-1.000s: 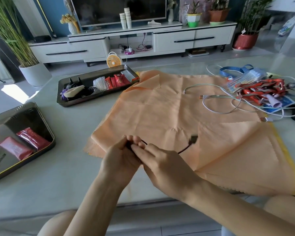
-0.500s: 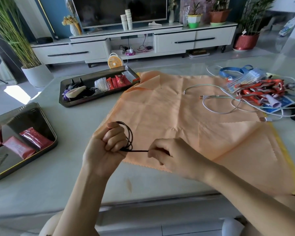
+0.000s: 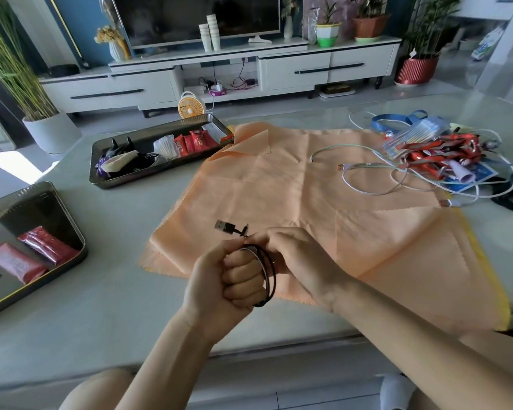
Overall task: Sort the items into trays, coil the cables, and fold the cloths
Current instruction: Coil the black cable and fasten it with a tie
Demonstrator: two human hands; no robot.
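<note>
Head view: compared with half a second ago, the hands have met and the taut cable span is gone. The left hand (image 3: 234, 279) grips the coiled black cable (image 3: 268, 270). The right hand (image 3: 293, 253) pinches its end, with the USB plug (image 3: 223, 226) protruding upward. Both are above the orange cloth (image 3: 308, 196). White cables (image 3: 367, 170) lie tangled at the worktop (image 3: 101, 276) far right.

I see a blue wall (image 3: 86, 31), TV (image 3: 196, 16) on a white low cabinet (image 3: 296, 69), potted plants (image 3: 51, 131) flanking it, and a sun patch (image 3: 15, 167) on the floor.

No lettering can be read; print on the red packets (image 3: 193, 144) is blurred.
</note>
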